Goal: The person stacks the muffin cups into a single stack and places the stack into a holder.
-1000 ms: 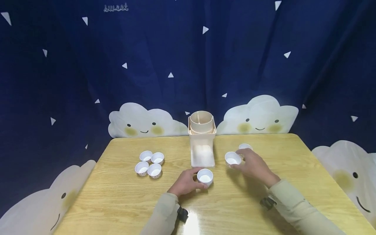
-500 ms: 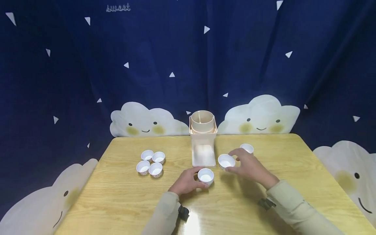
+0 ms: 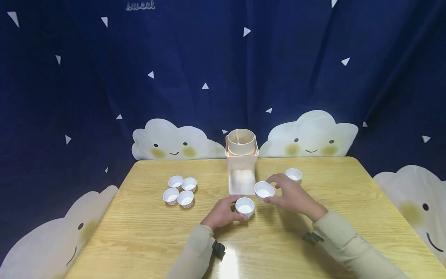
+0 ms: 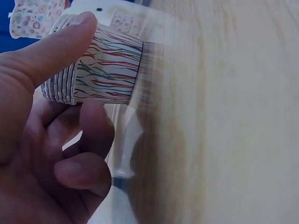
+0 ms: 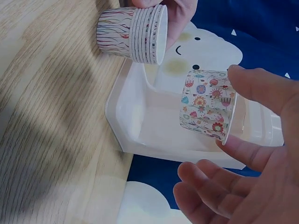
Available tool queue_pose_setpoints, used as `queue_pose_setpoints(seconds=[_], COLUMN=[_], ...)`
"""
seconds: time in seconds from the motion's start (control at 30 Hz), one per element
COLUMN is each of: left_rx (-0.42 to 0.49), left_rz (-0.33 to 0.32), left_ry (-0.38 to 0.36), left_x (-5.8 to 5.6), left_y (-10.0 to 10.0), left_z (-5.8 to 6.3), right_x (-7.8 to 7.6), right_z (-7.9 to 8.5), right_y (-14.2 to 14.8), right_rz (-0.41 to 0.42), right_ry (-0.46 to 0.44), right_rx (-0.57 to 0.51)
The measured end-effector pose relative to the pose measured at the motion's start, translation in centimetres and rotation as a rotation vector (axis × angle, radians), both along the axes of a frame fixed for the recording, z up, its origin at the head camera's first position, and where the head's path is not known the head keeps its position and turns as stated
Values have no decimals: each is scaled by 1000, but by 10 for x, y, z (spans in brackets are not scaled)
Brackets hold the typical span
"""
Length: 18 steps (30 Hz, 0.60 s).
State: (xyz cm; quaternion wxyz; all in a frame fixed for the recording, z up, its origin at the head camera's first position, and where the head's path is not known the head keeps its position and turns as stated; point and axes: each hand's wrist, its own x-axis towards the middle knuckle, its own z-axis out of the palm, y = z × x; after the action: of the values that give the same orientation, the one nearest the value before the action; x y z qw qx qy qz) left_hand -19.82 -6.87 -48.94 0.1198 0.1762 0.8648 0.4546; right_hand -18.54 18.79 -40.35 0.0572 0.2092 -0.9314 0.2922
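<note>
My left hand (image 3: 222, 213) grips a nested stack of paper baking cups (image 4: 110, 65) near the table's middle, its thumb lying along the rims. Colored wavy stripes cover the outermost cup. Just right of the stack, my right hand (image 3: 292, 197) pinches a single paper baking cup (image 5: 208, 105) by its rim between thumb and finger. Flowers are printed on that cup, and it is held above the table, mouth up and apart from the stack. In the right wrist view, the remaining right fingers are loosely bent beneath the thumb and finger.
Behind the hands stands a cream plastic holder (image 3: 241, 182) with a round tube (image 3: 241, 142) on top. Several white-lined cups (image 3: 186, 198) are grouped at the left of the wooden table (image 3: 139, 232). Another cup (image 3: 294, 174) sits beyond my right hand. A blue curtain (image 3: 223, 58) hangs behind.
My right hand has carried its flowered cup leftward, close to the stack. The left hand keeps its grip on the stack and has barely moved.
</note>
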Motion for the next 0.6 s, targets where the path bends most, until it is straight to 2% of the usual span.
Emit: queue_pose_setpoints(seconds=[0.3, 0.6], left_rx=[20, 52], left_rz=[-13, -31], left_ry=[-2, -16], left_x=[-2, 0], left_y=[-1, 0], left_z=[1, -1], right_x=[-7, -7], right_z=[-2, -7], right_y=[-8, -17], right_rz=[41, 61], right_ry=[-18, -58], right_rx=[-18, -39])
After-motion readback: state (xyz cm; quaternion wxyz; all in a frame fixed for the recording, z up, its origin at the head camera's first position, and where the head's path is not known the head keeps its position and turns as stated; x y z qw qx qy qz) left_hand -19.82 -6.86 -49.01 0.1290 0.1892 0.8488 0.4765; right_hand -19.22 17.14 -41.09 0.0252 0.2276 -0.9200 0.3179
